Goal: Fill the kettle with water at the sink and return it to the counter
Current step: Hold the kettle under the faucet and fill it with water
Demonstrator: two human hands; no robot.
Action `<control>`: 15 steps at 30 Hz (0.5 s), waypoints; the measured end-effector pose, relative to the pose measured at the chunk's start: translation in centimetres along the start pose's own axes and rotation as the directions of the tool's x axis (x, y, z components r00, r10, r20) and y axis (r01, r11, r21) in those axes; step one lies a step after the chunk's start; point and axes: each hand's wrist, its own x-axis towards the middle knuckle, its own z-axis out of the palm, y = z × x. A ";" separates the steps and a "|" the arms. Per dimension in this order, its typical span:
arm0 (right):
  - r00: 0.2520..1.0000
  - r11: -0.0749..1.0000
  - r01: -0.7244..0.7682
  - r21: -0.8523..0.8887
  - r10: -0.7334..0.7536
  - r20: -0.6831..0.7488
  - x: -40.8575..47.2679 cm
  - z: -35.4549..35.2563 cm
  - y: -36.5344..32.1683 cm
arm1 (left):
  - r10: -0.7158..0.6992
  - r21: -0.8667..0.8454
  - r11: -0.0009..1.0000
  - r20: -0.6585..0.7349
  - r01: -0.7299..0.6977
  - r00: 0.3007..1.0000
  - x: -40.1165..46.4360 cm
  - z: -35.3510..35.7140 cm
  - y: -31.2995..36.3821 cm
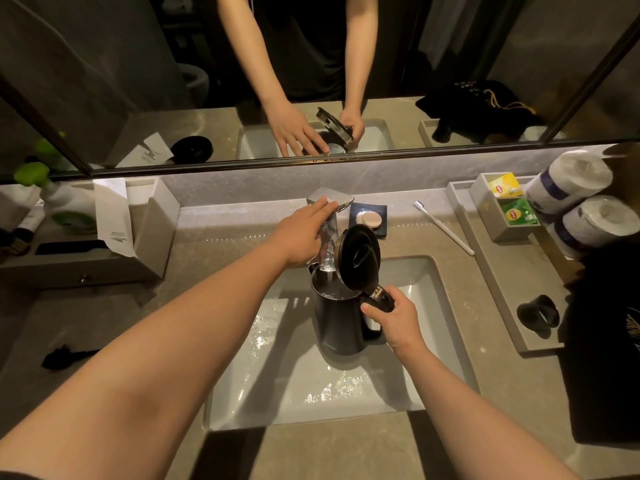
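Stood over the sink [446, 341], in the basin's middle, under the tap [329, 233]: dark kettle [341, 327], upright, lid [358, 258] hinged open toward the far edge; water [327, 280] ran from the spout into the mouth; wet glints lay on the basin floor. Wrapped round the kettle's handle [379, 299]: right hand [398, 323], fingers curled tight on it, thumb across the top; small pale lettering on the handle, too small to read. Rested on the tap's lever: left hand [299, 233], fingers stretched out flat and loose, gripping nothing. Sat behind the tap, near the counter's [346, 455] back edge: round soap [369, 220] on a dark square dish [379, 211]; lay beside it toward the right, aslant: white toothbrush [445, 228]. Held in a grey tray [498, 233] at the back right corner: yellow tea sachet [504, 185] and green tea sachet [521, 213], each with the red-and-yellow Lipton mark; stacked just right of them: two paper rolls [581, 202], banded dark blue. Leaned in a grey holder at the back left: folded paper card [116, 216] with a small printed logo, unreadable; stood further left: green-capped bottle [62, 199]. Doubled both hands and the kettle: mirror [104, 81] above the back edge.
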 end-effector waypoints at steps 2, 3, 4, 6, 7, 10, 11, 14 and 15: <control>1.000 1.000 -0.009 0.006 0.009 0.000 0.0 0.0 0.0 | 0.003 0.001 1.000 -0.014 -0.003 1.000 0.0 -0.2 0.0; 1.000 1.000 -0.012 0.010 0.012 0.001 0.0 0.0 0.0 | 0.008 0.002 1.000 -0.018 -0.008 1.000 -0.1 -0.3 0.1; 1.000 1.000 -0.011 0.011 0.011 0.001 0.0 0.0 0.0 | 0.015 0.004 1.000 -0.022 -0.015 1.000 -0.1 -0.4 0.1; 1.000 1.000 -0.002 0.004 0.002 0.002 0.0 0.0 0.0 | 0.028 0.006 1.000 -0.030 -0.028 0.999 -0.2 -0.6 0.1; 1.000 1.000 -0.002 0.006 0.002 0.002 0.0 0.0 0.0 | 0.032 0.005 0.999 -0.032 -0.032 0.999 -0.2 -0.7 0.1; 1.000 0.999 -0.012 0.037 0.011 0.005 0.1 0.1 0.1 | 0.034 -0.004 0.999 -0.030 -0.034 0.999 -0.3 -0.7 0.1; 1.000 0.999 -0.009 0.043 0.009 0.007 0.1 0.1 0.2 | 0.034 -0.004 0.999 -0.026 -0.034 0.999 -0.3 -0.7 0.1; 1.000 1.000 0.009 0.026 -0.009 0.005 0.1 0.0 0.2 | 0.037 -0.006 0.999 -0.006 -0.037 0.999 -0.4 -0.6 0.0; 1.000 1.000 0.014 0.015 -0.014 0.005 0.2 -0.1 0.3 | 0.040 -0.006 0.999 0.003 -0.040 0.999 -0.4 -0.5 0.0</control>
